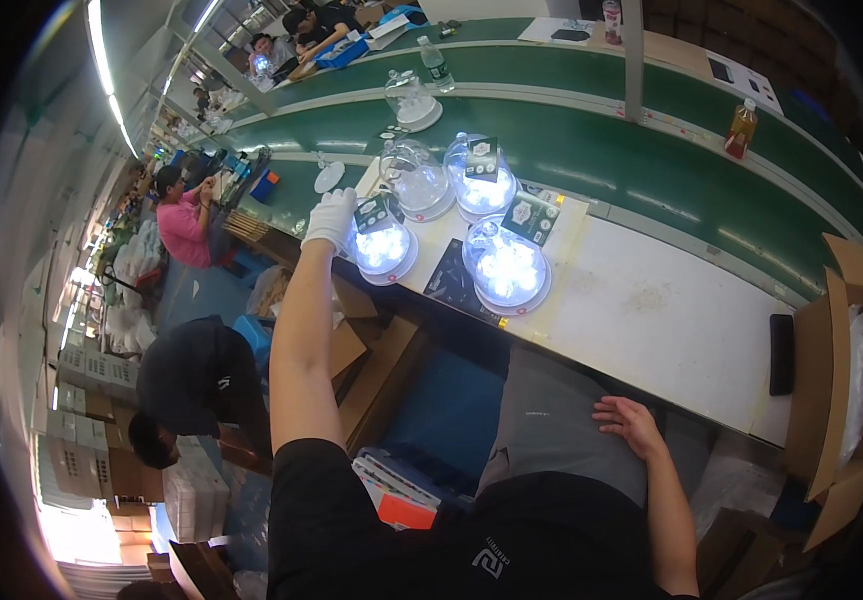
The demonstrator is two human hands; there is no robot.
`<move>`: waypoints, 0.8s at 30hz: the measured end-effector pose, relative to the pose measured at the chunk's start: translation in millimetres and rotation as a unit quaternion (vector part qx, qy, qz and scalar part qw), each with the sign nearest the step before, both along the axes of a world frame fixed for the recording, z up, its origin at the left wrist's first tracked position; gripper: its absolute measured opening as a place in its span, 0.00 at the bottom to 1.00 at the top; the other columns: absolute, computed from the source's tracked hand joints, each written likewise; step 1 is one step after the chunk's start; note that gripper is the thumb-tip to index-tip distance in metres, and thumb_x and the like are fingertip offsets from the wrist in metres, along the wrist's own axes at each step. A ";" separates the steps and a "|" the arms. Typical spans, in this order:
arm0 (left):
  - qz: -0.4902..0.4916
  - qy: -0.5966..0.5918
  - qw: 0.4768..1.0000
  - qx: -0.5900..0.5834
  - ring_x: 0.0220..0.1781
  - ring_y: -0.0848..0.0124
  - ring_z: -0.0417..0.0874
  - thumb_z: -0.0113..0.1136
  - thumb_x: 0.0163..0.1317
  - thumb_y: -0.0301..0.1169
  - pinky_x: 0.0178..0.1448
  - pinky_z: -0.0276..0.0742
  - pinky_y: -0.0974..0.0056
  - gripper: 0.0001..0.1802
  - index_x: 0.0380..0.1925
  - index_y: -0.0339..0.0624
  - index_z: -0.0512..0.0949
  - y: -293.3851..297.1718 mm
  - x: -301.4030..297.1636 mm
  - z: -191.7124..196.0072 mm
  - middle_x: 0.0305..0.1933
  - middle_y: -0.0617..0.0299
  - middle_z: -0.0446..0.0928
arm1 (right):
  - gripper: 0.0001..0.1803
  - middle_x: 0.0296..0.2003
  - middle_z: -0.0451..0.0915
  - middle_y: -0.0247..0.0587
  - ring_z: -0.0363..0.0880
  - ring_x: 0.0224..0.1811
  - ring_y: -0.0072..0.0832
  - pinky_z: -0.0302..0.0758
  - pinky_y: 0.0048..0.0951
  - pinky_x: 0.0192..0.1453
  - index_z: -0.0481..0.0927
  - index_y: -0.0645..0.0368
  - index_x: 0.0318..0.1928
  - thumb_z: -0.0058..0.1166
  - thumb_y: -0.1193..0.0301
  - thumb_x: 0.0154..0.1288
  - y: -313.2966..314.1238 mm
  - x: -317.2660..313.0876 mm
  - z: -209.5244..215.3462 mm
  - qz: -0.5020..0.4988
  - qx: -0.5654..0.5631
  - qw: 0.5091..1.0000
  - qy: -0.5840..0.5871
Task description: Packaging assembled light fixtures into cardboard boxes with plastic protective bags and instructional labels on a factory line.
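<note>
My left hand (330,219), in a white glove, is at the upper left side of a lit clear dome lamp (383,250) with a round white base. Its fingers are closed at the lamp's top, partly hidden beside a dark green card tag (372,212). Two more lit dome lamps, one behind (481,190) and one nearer (507,270), stand to the right, each with a tag. Between them and the far side is an unlit dome lamp (414,182). My bare right hand (633,424) rests on my grey-trousered thigh, fingers loosely apart, holding nothing.
The lamps stand on a white worktop (631,300) beside a green conveyor belt (581,130). Another dome (411,100) and a water bottle (435,64) stand farther back. An open carton (831,370) is at the right. A person in a dark cap (196,375) bends at the left.
</note>
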State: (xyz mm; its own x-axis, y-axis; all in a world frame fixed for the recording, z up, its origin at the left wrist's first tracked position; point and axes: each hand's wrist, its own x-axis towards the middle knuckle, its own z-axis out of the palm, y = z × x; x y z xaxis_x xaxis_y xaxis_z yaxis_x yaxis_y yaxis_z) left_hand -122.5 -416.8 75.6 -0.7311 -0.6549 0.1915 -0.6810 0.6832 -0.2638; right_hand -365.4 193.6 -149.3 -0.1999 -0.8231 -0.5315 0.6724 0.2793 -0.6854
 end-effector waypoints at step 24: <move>0.084 0.099 0.991 -0.035 0.52 0.49 0.80 0.51 0.66 0.27 0.50 0.81 0.48 0.11 0.48 0.44 0.73 -7.9 6.5 -37.6 0.49 0.48 0.73 | 0.23 0.59 0.79 0.52 0.83 0.57 0.40 0.83 0.38 0.54 0.71 0.68 0.64 0.42 0.62 0.82 -5.0 0.2 -4.7 -0.008 0.030 0.999 -0.020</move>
